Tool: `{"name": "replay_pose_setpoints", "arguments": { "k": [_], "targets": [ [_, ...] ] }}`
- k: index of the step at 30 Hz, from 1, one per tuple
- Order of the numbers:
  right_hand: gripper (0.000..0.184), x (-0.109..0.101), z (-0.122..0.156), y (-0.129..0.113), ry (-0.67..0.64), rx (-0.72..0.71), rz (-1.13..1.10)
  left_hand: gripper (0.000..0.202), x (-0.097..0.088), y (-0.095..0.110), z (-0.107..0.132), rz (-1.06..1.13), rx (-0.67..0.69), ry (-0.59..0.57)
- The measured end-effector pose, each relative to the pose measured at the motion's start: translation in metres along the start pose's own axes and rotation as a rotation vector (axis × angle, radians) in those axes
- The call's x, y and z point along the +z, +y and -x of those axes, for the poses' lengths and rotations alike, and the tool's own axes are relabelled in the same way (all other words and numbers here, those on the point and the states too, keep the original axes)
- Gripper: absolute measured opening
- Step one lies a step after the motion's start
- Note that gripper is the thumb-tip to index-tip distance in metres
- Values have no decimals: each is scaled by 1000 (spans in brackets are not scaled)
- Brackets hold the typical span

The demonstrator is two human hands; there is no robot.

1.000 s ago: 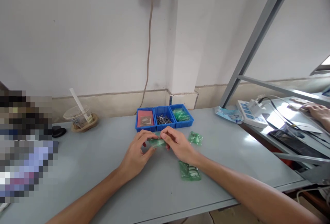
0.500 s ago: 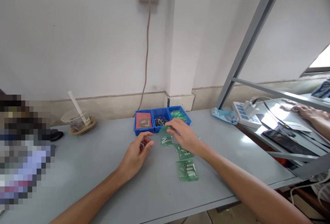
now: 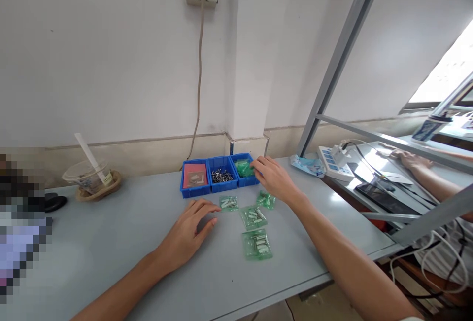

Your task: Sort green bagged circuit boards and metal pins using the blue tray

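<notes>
My right hand (image 3: 274,177) reaches to the rightmost blue bin (image 3: 248,183), its fingertips closed at the edge of a bunched green plastic bag (image 3: 243,168) in that bin. The hand hides part of the bin's right side. On the table, my left hand (image 3: 188,234) lies with thumb and fingers apart, holding nothing. Just past its fingertips is a small green bag (image 3: 229,203) with metal pieces inside. Several similar bags lie to the right, among them a middle bag (image 3: 253,218), a nearer bag (image 3: 257,245) and one below my right wrist (image 3: 266,199).
The middle blue bin (image 3: 223,176) contains screw-like metal pieces; the left bin (image 3: 195,193) has a red card and a clear packet. A lidded cup (image 3: 86,178) with a straw stands left. A metal frame (image 3: 314,124), power strip (image 3: 334,163) and another person's hand (image 3: 414,160) are right.
My right hand has moved right, carrying a green bag from in front of the bins to the rightmost bin. My left hand has spread its fingers and lowered slightly. The view has turned right.
</notes>
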State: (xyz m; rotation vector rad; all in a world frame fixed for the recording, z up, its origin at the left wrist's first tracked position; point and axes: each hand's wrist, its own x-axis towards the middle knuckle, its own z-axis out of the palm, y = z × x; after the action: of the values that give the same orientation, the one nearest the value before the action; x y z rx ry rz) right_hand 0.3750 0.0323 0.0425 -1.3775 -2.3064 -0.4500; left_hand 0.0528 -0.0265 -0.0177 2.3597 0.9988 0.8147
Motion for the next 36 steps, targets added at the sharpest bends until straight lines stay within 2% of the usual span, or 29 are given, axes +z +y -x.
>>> {"name": "replay_pose_setpoints", "arguments": {
  "k": [6,11,16,20,25,28,36],
  "targets": [
    [18,9,0,3,-97,12,-19,41,3,-2,-3,-144,74,-97],
    [21,9,-1,1,-27,23,-23,55,6,-1,-8,-258,143,-192],
    [19,11,0,0,-103,33,-40,53,7,-2,-8,-253,160,-147],
    [19,14,0,-2,-88,52,-44,48,8,-2,-6,-233,115,-100],
    [16,14,1,-1,-113,50,-33,31,6,-2,-6,-199,100,-67],
    [18,12,1,1,-95,31,-12,21,5,-5,-5,-183,88,-36],
    [33,9,2,2,-62,-48,21,18,4,-16,-8,-182,110,-15]
  ]
}}
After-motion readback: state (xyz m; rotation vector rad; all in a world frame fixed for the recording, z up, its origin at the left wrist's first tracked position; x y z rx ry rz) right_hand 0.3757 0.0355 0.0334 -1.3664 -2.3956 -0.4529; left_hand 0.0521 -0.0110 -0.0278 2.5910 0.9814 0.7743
